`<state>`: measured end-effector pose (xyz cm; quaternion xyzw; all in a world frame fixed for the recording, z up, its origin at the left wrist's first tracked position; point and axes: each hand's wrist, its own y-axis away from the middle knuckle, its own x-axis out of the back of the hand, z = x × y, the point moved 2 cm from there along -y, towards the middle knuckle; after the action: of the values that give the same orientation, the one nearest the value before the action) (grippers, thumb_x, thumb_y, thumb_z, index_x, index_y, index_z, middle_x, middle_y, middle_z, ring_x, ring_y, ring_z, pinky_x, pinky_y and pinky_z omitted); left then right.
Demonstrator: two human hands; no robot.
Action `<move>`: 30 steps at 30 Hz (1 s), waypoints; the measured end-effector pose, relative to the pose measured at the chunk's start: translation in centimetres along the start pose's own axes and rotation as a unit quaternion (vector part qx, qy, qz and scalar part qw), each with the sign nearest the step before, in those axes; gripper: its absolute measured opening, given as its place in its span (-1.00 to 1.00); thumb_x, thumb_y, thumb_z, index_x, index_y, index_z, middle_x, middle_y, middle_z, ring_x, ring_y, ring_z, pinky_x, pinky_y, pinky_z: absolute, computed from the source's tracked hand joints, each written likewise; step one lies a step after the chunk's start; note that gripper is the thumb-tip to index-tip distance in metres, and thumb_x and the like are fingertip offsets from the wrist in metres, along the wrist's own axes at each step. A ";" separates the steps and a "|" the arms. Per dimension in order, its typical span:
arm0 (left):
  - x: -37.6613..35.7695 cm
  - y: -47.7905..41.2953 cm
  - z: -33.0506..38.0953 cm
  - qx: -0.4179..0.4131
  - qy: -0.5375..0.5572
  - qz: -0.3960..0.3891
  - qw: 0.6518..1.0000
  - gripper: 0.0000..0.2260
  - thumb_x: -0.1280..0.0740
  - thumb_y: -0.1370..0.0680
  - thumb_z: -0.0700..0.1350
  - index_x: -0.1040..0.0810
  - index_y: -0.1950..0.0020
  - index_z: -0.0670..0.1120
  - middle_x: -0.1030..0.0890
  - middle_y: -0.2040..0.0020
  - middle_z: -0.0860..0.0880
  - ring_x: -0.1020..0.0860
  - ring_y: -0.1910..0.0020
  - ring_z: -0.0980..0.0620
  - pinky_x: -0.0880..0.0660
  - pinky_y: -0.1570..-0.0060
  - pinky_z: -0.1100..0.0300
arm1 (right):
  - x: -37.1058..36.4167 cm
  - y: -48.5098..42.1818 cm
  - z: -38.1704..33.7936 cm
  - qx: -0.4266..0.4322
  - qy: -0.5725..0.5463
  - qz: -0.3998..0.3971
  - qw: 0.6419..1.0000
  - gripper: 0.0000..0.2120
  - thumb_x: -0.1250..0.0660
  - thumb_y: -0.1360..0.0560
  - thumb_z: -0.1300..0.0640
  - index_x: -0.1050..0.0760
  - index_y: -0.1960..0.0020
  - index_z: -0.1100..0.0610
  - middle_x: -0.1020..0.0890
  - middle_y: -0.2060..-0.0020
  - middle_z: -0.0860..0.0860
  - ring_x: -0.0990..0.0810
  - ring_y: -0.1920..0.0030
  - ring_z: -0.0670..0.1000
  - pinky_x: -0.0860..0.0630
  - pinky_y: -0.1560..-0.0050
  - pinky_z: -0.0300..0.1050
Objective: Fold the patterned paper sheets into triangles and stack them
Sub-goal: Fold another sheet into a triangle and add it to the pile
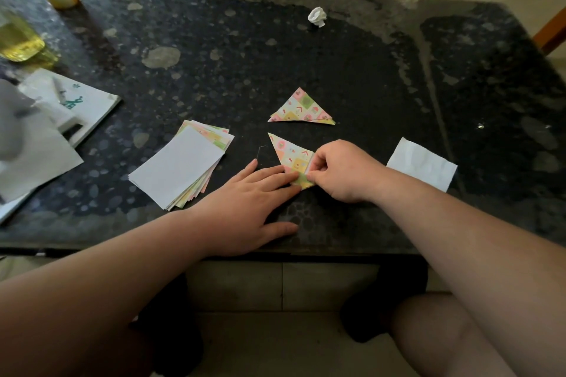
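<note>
Pressing down with straight fingers, the left hand [257, 193] lies flat on the table [245, 55], its fingertips on the near corner of a patterned triangle [289, 151]. The right hand [343, 171] is curled just beside it, thumb and fingers pinching the same triangle at its right edge, so the two hands nearly meet over that corner (whether they touch cannot be told). The triangle's long point runs away from the hands, up and to the left. Just beyond it, ahead of the right hand, sits a stack [301, 109] of folded triangles in the same print, edges slightly offset, apart from the one in the hands. Left of the left hand, close to its little finger, a pile [180, 165] of unfolded sheets lies fanned, the top sheet showing its plain white back. Right of the right hand a white tissue [422, 164] lies flat, near the wrist but not touching. Far ahead of both hands is a crumpled white ball [317, 17]. Well off to the left stand a bottle [18, 40] of yellow liquid and a white bag [88, 101] with green print.
</note>
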<state>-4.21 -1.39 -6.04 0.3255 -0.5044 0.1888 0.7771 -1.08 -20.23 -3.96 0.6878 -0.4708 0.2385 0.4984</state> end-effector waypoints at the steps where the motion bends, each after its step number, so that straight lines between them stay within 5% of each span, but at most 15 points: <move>1: 0.0 0.0 0.0 0.000 -0.001 -0.001 1.000 -0.34 -0.02 -0.62 0.37 -0.01 -0.66 0.14 0.06 -0.66 0.19 0.24 -0.60 0.23 0.41 -0.51 0.11 | 0.0 0.0 0.0 0.000 -0.001 0.001 1.000 -0.90 -0.41 -0.60 0.04 -0.61 0.10 -0.04 -0.64 0.11 -0.11 -0.61 0.06 -0.07 -0.61 -0.07 -0.03; 30: 0.2 0.1 0.5 0.019 -0.050 0.023 0.998 -0.26 0.24 -0.51 0.45 -0.18 -0.62 0.21 -0.11 -0.64 0.18 0.04 -0.63 0.16 0.25 -0.59 -0.15 | -0.1 0.2 -0.1 -0.001 -0.001 -0.001 1.000 -0.90 -0.40 -0.60 0.05 -0.58 0.10 -0.04 -0.63 0.10 -0.10 -0.60 0.06 -0.06 -0.59 -0.02 -0.06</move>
<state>-4.57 -1.70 -5.69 0.3379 -0.5461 0.1995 0.7401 -1.24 -20.15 -3.92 0.6880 -0.4711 0.2370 0.4986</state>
